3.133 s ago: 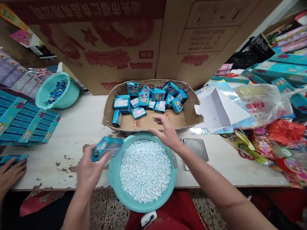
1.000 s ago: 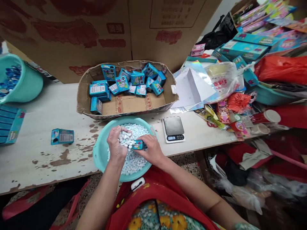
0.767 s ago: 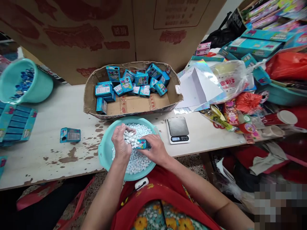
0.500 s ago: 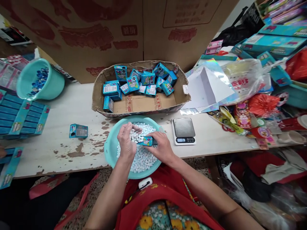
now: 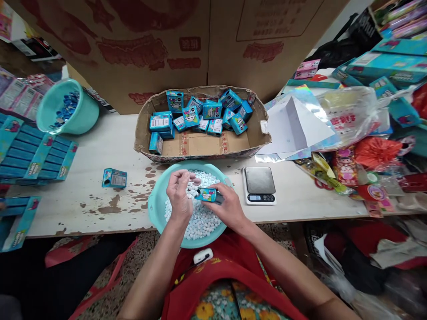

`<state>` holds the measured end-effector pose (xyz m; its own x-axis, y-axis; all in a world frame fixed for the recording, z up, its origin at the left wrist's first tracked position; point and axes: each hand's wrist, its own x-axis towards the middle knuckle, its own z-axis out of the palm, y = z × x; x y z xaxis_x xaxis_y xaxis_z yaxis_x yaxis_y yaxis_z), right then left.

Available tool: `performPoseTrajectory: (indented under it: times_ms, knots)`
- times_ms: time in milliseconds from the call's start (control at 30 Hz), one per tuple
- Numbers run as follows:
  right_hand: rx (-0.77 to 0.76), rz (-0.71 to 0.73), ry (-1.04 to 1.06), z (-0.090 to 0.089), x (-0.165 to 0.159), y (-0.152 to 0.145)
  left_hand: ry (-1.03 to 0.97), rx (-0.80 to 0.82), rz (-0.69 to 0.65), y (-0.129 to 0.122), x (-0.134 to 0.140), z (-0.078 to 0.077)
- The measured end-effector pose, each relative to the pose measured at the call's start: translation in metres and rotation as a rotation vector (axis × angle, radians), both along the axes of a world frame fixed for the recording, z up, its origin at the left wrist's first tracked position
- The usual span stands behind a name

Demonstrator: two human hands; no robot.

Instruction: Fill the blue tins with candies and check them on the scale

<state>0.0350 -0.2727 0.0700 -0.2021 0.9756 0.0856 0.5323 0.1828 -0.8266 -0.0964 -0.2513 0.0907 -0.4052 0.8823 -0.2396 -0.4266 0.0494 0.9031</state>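
My right hand grips a small blue candy box, lying on its side with its end toward my left hand. Cupped above the basin, my left hand holds small white candies against the left end of the box. Beneath both hands is a turquoise basin, with many loose white candies inside. Behind it, a cut-down cardboard tray contains several blue candy boxes. One more blue box lies alone on the table to the left.
A digital scale stands right of the basin. At left are a turquoise bucket of blue pieces and display boxes. A big carton rises behind the tray. Papers and plastic bags crowd the right side.
The view has shifted slightly, so the scene sits a little further right. Both hands keep nearly the same pose, box and candies still held over the basin.
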Motion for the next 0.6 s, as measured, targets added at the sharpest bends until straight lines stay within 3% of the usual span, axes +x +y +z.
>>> performPoseTrajectory:
  times_ms: [300,500,600]
  knots:
    - [-0.030,-0.002,0.044,-0.005,0.001,0.000,-0.023,0.017,-0.065,0.002,0.004,-0.004]
    - [-0.044,-0.007,0.105,-0.008,0.002,0.001,-0.070,0.055,-0.130,-0.002,0.003,0.008]
    - [-0.076,-0.020,0.184,-0.003,0.009,-0.001,-0.006,0.094,-0.025,0.008,-0.012,-0.005]
